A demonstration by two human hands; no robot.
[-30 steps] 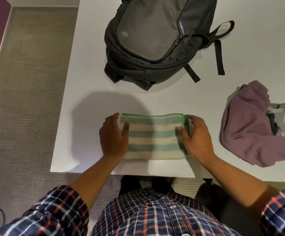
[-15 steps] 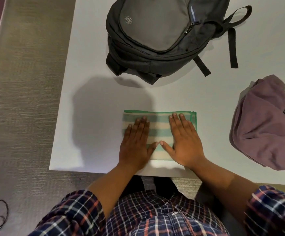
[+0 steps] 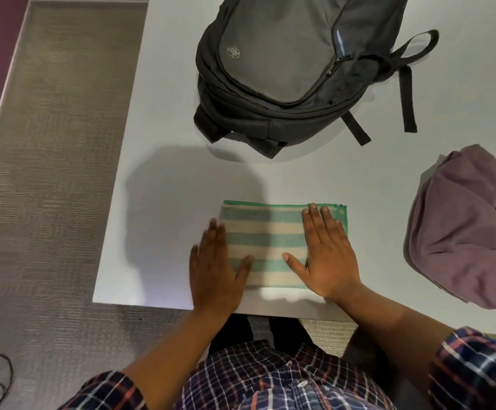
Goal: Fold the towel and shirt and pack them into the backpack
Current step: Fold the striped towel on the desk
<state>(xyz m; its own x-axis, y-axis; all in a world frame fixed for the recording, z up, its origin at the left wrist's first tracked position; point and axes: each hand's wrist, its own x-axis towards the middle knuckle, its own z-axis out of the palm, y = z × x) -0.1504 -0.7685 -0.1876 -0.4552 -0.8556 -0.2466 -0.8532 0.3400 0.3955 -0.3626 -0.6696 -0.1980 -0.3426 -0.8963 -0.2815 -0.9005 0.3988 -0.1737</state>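
Towel (image 3: 270, 241): folded into a green-and-cream striped rectangle, lying flat in the lower middle of the frame, near the front edge of the tabletop (image 3: 167, 202).
Right hand (image 3: 326, 255): palm down on the towel's right part, fingertips close to its far hem.
Left hand (image 3: 214, 270): palm down at the towel's left end, half on the cloth and half on the bare tabletop.
Fingers (image 3: 315, 220): straight and spread on both hands, released, grasping nothing; they only press.
Change: a second ago the hands were at the towel's two ends. Half a second ago both palms lay side by side at its middle. Now they have slid apart toward the ends.
Meaning: this reads as a smoothing stroke outward, so the towel's folding looks finished or nearly so. Packing it is not yet begun.
Shirt (image 3: 454, 238): a mauve heap at the right edge of the frame, unfolded, well apart from the towel.
Backpack (image 3: 285, 54): dark grey, lying in the upper middle of the frame beyond the towel; no opening shows.
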